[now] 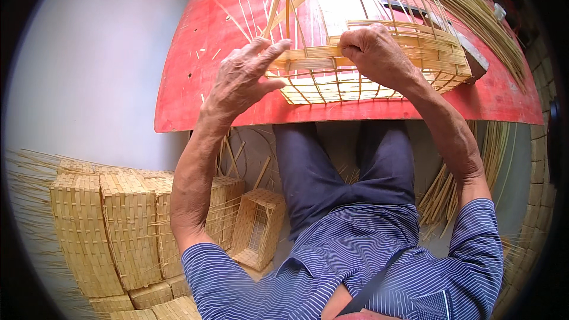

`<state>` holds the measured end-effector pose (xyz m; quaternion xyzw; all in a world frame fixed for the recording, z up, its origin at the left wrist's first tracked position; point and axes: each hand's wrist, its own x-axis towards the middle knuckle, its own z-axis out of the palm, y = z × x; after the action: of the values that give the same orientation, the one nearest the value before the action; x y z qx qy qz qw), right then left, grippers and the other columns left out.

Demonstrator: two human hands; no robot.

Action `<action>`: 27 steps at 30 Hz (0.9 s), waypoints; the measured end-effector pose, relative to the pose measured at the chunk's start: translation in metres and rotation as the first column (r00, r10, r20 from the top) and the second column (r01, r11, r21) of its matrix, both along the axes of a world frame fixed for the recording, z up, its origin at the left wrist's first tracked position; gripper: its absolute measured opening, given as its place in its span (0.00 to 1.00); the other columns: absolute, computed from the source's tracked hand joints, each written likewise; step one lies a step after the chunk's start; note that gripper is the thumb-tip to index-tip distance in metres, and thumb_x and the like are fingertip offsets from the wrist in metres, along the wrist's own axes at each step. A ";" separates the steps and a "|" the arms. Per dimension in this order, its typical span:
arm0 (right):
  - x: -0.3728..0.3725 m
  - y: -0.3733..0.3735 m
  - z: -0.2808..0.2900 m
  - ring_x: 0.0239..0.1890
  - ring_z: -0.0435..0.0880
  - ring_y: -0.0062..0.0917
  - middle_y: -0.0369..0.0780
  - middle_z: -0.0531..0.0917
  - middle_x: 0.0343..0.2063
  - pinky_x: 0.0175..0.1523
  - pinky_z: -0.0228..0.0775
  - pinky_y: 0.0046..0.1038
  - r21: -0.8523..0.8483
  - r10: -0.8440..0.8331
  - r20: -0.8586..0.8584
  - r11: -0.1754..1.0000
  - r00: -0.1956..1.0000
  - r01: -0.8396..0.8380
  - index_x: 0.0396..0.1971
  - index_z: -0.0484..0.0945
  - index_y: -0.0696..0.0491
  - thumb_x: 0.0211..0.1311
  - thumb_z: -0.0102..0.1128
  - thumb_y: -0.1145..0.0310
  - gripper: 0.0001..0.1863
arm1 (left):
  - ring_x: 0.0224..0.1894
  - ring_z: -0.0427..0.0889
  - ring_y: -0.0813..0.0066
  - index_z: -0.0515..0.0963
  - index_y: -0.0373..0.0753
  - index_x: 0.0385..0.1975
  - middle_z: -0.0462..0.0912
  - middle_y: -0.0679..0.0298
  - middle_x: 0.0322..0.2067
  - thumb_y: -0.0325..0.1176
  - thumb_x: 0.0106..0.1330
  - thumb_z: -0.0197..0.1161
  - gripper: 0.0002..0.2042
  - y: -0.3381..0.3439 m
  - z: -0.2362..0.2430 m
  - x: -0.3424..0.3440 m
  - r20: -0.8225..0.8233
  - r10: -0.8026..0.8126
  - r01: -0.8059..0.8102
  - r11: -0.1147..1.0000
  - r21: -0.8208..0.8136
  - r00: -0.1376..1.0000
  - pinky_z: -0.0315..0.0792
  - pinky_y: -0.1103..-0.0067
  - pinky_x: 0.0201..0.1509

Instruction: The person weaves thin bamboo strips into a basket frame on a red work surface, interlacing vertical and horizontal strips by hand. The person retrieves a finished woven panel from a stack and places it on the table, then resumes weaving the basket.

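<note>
A half-woven bamboo basket [438,53] rests on the red tabletop, its openwork base facing me and loose upright strips standing from its far side. My right hand [379,56] is closed on a flat bamboo strip [314,59] that runs along the basket's near wall; its fingertips are partly hidden. At the basket's left corner, my left hand [243,74] is open, thumb and fingers spread around the strip's end. Whether those fingers touch the strip I cannot tell.
The red table [189,83] holds scraps, a dark bar-shaped block [474,59] behind the basket and a bundle of long thin strips [492,24] at right. Stacked woven baskets [127,225] stand lower left. Another small basket [258,225] lies beside my leg; loose strips [441,195] lean at right.
</note>
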<state>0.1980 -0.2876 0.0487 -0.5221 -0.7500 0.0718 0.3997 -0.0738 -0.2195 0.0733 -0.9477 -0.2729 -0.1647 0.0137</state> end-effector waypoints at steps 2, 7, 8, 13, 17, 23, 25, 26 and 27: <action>0.000 -0.003 0.003 0.21 0.78 0.42 0.52 0.74 0.16 0.31 0.70 0.42 0.001 -0.004 0.004 1.000 1.000 0.004 0.20 0.76 0.62 0.55 0.56 0.79 0.06 | 0.41 0.82 0.60 0.71 0.55 0.64 0.79 0.62 0.42 0.42 0.49 0.77 0.38 0.001 0.000 0.010 -0.040 -0.003 0.003 1.000 0.012 0.999 0.80 0.67 0.44; 0.002 -0.004 0.011 0.25 0.82 0.36 0.48 0.80 0.21 0.34 0.72 0.36 -0.131 -0.029 0.068 0.991 0.997 0.037 0.28 0.81 0.59 0.60 0.59 0.73 0.06 | 0.38 0.81 0.58 0.73 0.46 0.61 0.79 0.58 0.36 0.41 0.49 0.77 0.35 0.014 -0.008 0.007 0.013 -0.073 0.073 0.996 -0.044 0.997 0.77 0.66 0.43; 0.002 -0.004 0.011 0.25 0.82 0.36 0.48 0.80 0.21 0.34 0.72 0.36 -0.129 -0.030 0.074 0.991 0.997 0.039 0.28 0.81 0.59 0.60 0.59 0.73 0.06 | 0.37 0.81 0.58 0.73 0.44 0.60 0.79 0.58 0.35 0.41 0.49 0.77 0.35 0.015 -0.008 0.007 0.014 -0.087 0.088 0.995 -0.051 0.996 0.77 0.66 0.43; 0.002 -0.001 0.008 0.24 0.82 0.36 0.48 0.80 0.20 0.33 0.72 0.36 -0.105 -0.030 0.061 0.994 0.998 0.036 0.28 0.81 0.59 0.60 0.59 0.74 0.05 | 0.38 0.81 0.58 0.74 0.42 0.58 0.81 0.56 0.39 0.41 0.51 0.76 0.33 0.015 -0.010 0.009 0.094 -0.154 0.151 0.988 0.039 0.984 0.78 0.66 0.44; 0.004 -0.003 0.008 0.24 0.82 0.37 0.49 0.80 0.20 0.33 0.72 0.36 -0.124 -0.042 0.077 0.991 0.996 0.051 0.27 0.81 0.59 0.60 0.58 0.74 0.05 | 0.39 0.84 0.63 0.72 0.40 0.58 0.84 0.55 0.44 0.39 0.57 0.74 0.29 0.011 -0.011 0.015 0.200 -0.116 0.105 0.992 0.067 0.973 0.79 0.69 0.44; -0.001 -0.008 0.008 0.22 0.79 0.41 0.52 0.75 0.17 0.31 0.70 0.41 -0.083 -0.012 -0.015 0.997 1.000 0.011 0.20 0.75 0.61 0.57 0.55 0.79 0.06 | 0.32 0.84 0.78 0.74 0.33 0.47 0.87 0.60 0.33 0.32 0.62 0.71 0.18 0.014 -0.008 0.041 0.466 0.275 -0.072 0.910 -0.408 0.841 0.78 0.77 0.38; 0.000 -0.008 0.007 0.22 0.79 0.42 0.51 0.76 0.17 0.31 0.71 0.41 -0.092 -0.011 -0.024 0.996 1.000 0.008 0.21 0.75 0.61 0.57 0.54 0.79 0.06 | 0.29 0.81 0.82 0.77 0.34 0.43 0.85 0.64 0.26 0.30 0.61 0.72 0.14 0.010 -0.011 0.053 0.537 0.346 -0.092 0.891 -0.444 0.769 0.76 0.80 0.35; 0.000 -0.007 0.007 0.22 0.79 0.42 0.51 0.75 0.16 0.31 0.70 0.41 -0.076 -0.010 -0.017 0.997 1.000 0.009 0.21 0.75 0.61 0.57 0.54 0.79 0.06 | 0.29 0.80 0.83 0.77 0.34 0.42 0.84 0.65 0.25 0.31 0.61 0.72 0.14 0.009 -0.012 0.056 0.560 0.367 -0.090 0.883 -0.460 0.742 0.75 0.80 0.34; 0.001 -0.007 0.006 0.21 0.78 0.42 0.51 0.75 0.16 0.30 0.70 0.41 -0.062 -0.010 -0.011 0.998 1.000 0.010 0.20 0.75 0.61 0.57 0.54 0.79 0.06 | 0.28 0.79 0.84 0.78 0.34 0.41 0.83 0.67 0.25 0.31 0.61 0.72 0.13 0.009 -0.014 0.060 0.581 0.389 -0.088 0.875 -0.477 0.715 0.74 0.81 0.34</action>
<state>0.1987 -0.2951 0.0549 -0.5374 -0.7426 0.0958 0.3880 -0.0140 -0.2103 0.0598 -0.7627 -0.4111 -0.4238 -0.2638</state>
